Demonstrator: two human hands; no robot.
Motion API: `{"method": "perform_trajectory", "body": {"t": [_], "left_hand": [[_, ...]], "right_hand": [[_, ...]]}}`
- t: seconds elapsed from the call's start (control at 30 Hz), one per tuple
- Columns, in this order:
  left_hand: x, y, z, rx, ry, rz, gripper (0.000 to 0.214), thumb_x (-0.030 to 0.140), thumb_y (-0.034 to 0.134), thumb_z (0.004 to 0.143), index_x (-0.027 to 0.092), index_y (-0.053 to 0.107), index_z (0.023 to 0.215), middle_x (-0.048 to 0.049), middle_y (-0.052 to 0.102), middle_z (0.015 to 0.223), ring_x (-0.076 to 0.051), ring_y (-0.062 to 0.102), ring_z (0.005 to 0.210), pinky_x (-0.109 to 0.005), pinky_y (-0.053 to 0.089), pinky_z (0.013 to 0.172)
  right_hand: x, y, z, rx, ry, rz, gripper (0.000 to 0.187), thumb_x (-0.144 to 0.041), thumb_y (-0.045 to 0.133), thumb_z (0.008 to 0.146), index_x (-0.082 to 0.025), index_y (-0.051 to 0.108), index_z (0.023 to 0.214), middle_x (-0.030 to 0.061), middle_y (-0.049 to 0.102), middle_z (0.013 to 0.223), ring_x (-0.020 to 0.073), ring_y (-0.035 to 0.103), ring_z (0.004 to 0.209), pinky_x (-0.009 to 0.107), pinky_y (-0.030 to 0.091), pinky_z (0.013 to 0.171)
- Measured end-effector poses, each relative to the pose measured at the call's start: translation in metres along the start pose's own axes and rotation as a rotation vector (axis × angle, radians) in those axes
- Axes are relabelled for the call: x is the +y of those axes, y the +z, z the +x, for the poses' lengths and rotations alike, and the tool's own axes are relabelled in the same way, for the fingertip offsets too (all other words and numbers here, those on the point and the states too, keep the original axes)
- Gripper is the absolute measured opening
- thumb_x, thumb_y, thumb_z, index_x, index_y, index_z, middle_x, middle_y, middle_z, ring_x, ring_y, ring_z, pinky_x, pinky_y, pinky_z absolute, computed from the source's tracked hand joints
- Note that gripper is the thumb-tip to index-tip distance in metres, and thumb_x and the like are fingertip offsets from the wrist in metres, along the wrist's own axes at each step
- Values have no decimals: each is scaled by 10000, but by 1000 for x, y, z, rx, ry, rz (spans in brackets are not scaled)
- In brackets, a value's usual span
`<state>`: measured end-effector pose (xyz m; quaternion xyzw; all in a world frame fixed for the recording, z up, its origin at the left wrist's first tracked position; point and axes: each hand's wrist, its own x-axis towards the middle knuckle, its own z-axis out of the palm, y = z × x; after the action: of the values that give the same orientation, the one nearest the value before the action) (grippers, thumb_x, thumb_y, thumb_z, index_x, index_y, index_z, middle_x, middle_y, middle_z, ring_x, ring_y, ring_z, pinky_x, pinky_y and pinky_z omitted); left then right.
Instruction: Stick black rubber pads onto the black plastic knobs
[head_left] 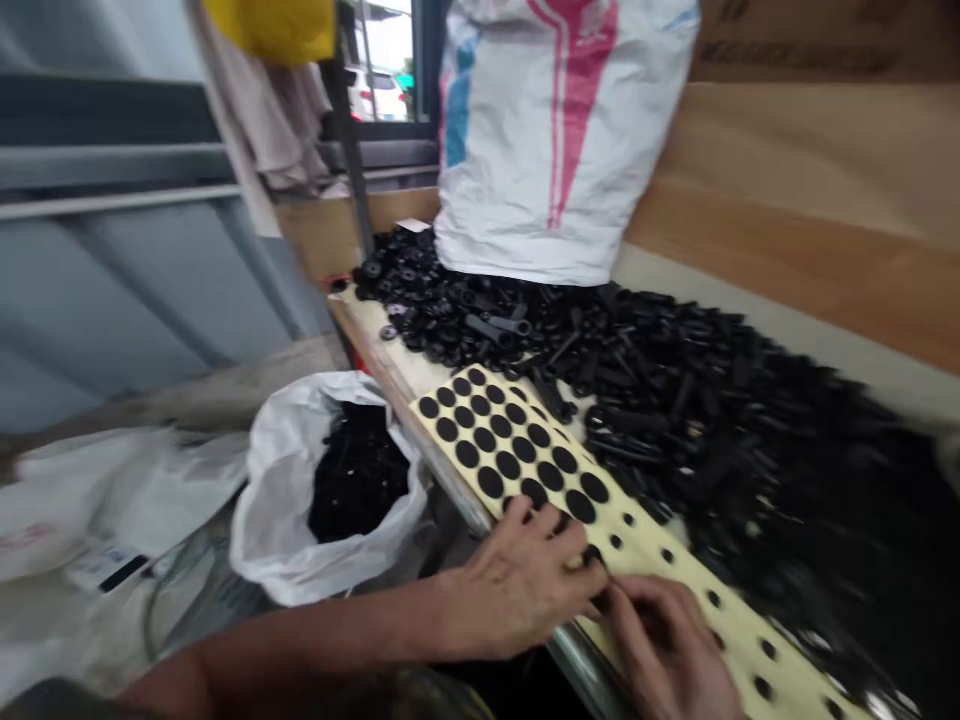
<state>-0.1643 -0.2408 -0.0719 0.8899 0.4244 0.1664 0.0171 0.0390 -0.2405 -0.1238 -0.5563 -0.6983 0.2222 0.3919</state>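
Head view: looking down at your hands
Your left hand (517, 590): released, fingers resting on the sheet
Your right hand (667, 650): curled at a black pad; grip unclear
Sheet of round black pads (510, 450): under your hands, beside the heap of black plastic parts (675, 400)

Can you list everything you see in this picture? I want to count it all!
black plastic parts: one big heap, black, on the bench
woven sack: one, white with pink and blue stripes, behind the heap
backing sheet: one, cream, on the bench edge
round pads: dozens, black, on the sheet
plastic bag: one, white, left of the bench, holding black parts
metal rail: one, silver, along the bench edge
yellow cloth: one, yellow, top of the view
left hand: one, on the sheet
right hand: one, on the sheet
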Motion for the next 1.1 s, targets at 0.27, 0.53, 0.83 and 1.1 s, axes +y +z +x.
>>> {"method": "perform_trajectory", "body": {"t": [0.27, 0.53, 0.83, 1.1], "left_hand": [[-6, -2, 11, 15, -55, -159, 190, 284, 475, 952, 171, 593, 1047, -77, 668, 1010, -264, 501, 985, -468, 237, 924], [-9, -17, 41, 5, -192, -562, 107, 198, 584, 858, 223, 655, 782, 7, 690, 983, -196, 502, 941, -363, 283, 855], [-1, -19, 69, -111, -345, -1141, 100, 211, 655, 769, 191, 653, 671, -40, 655, 983, -217, 555, 1013, -355, 350, 936], [6, -20, 78, -163, -431, -1313, 81, 206, 653, 767, 184, 667, 691, -32, 627, 994, -181, 559, 953, -285, 403, 855]], "right_hand": [[-50, -12, 6, -97, 163, 186, 153, -282, 557, 867, -225, 573, 726, 15, 544, 844, 170, 550, 809, 284, 434, 741], [-48, -28, 5, -39, 343, 493, 179, -370, 618, 849, -213, 590, 769, 11, 562, 852, 170, 539, 825, 264, 438, 748], [-48, -34, 2, 301, 504, 620, 493, -453, 609, 856, -225, 486, 1275, -25, 630, 770, 149, 579, 727, 278, 465, 754], [-39, -44, 8, 227, 531, 574, 303, -500, 649, 797, -198, 625, 791, -28, 527, 640, 138, 490, 626, 247, 421, 611]]}}
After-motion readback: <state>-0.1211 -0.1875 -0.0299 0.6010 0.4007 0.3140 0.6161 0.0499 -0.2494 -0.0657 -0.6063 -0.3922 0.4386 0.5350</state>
